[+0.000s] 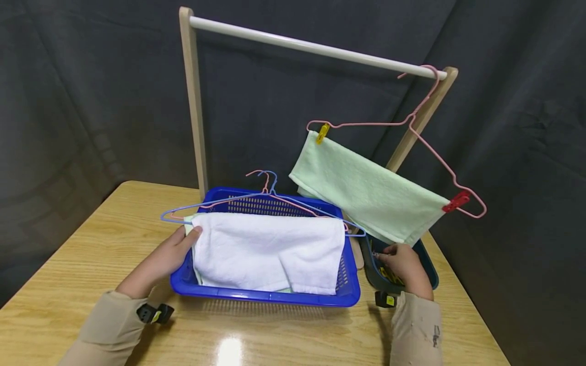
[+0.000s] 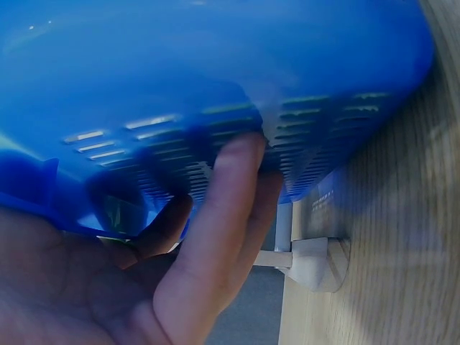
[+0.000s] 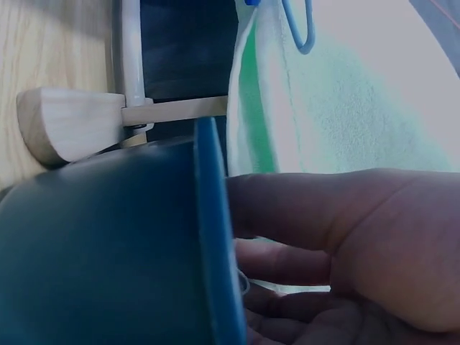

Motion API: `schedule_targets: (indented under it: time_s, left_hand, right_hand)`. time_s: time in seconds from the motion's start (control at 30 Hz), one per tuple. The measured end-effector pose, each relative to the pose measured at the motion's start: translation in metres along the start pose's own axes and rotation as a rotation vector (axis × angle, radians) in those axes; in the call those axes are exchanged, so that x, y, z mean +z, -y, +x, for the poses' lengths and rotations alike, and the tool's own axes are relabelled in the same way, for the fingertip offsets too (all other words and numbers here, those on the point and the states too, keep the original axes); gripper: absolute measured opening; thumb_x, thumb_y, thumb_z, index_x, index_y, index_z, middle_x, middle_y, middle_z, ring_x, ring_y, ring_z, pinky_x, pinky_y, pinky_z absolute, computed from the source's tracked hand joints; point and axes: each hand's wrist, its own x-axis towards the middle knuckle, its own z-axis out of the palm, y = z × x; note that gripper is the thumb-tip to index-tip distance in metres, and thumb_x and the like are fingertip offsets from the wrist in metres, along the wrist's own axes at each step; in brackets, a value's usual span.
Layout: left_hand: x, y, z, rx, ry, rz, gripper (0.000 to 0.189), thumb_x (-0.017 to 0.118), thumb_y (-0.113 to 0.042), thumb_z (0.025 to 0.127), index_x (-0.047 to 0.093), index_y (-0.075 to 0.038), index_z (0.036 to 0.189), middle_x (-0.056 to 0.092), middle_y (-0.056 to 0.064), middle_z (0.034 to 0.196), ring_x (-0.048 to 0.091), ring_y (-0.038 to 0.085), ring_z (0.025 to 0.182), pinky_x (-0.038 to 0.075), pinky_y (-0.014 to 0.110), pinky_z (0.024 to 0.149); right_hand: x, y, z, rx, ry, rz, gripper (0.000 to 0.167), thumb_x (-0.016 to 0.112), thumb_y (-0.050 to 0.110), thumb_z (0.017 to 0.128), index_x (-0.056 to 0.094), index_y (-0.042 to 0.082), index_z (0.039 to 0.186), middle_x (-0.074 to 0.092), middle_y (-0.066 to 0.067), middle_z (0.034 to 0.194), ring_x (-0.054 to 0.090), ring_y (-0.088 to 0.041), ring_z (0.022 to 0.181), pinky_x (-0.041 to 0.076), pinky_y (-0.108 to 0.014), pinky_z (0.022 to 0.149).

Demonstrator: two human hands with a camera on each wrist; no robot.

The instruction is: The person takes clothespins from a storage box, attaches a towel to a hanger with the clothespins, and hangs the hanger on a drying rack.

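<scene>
My left hand (image 1: pixel 176 251) is at the left end of a white towel (image 1: pixel 270 249), its thumb on the cloth and its fingers behind. In the left wrist view those fingers (image 2: pixel 223 208) lie beside the blue basket's slotted side. The towel lies over the basket with a blue hanger (image 1: pixel 229 197) and a pink hanger (image 1: pixel 299 204) at its top edge. My right hand (image 1: pixel 405 262) reaches into a dark bin (image 1: pixel 432 269) and pinches a small clothespin, mostly hidden by the fingers. Yellow clothespins (image 1: pixel 390 276) lie in the bin.
A rack with a white rail (image 1: pixel 297 43) stands behind the blue basket (image 1: pixel 274 297). From its right end hangs a pink hanger (image 1: pixel 366 124), with a pale green towel (image 1: pixel 357 183) clipped by a yellow clothespin (image 1: pixel 322 133) and a red one. This towel hangs just above my right hand.
</scene>
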Motion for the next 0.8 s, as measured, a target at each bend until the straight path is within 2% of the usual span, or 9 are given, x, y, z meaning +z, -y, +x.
schedule_targets:
  time_s: [0.3,0.63,0.8]
  left_hand:
    - [-0.0004,-0.0027,-0.0003,-0.035,0.011,0.010,0.072,0.023,-0.049,0.111,0.022,0.008,0.154,0.035,0.037,0.150,0.030,0.054,0.141,0.027,0.068,0.110]
    - [-0.0025,-0.0024,-0.0004,-0.058,0.032,0.012,0.079,0.022,-0.054,0.109,0.017,0.010,0.155,0.031,0.038,0.152,0.027,0.055,0.142,0.025,0.068,0.111]
    - [-0.0020,-0.0030,-0.0015,-0.065,0.026,0.016,0.080,0.024,-0.055,0.109,0.017,0.010,0.155,0.032,0.038,0.151,0.029,0.055,0.141,0.027,0.067,0.111]
  right_hand:
    - [-0.0023,0.0038,-0.0027,0.039,-0.057,0.000,0.033,0.072,0.015,0.090,0.063,-0.012,0.105,0.066,-0.026,0.098,0.065,-0.031,0.081,0.054,-0.047,0.072]
    - [-0.0019,0.0040,-0.0035,0.002,-0.139,0.030,0.033,0.076,0.016,0.086,0.065,-0.010,0.105,0.065,-0.026,0.101,0.062,-0.035,0.086,0.052,-0.049,0.075]
    - [-0.0021,0.0039,-0.0037,-0.011,-0.142,0.053,0.036,0.076,0.014,0.086,0.064,-0.010,0.108,0.065,-0.028,0.105,0.062,-0.037,0.090,0.052,-0.051,0.077]
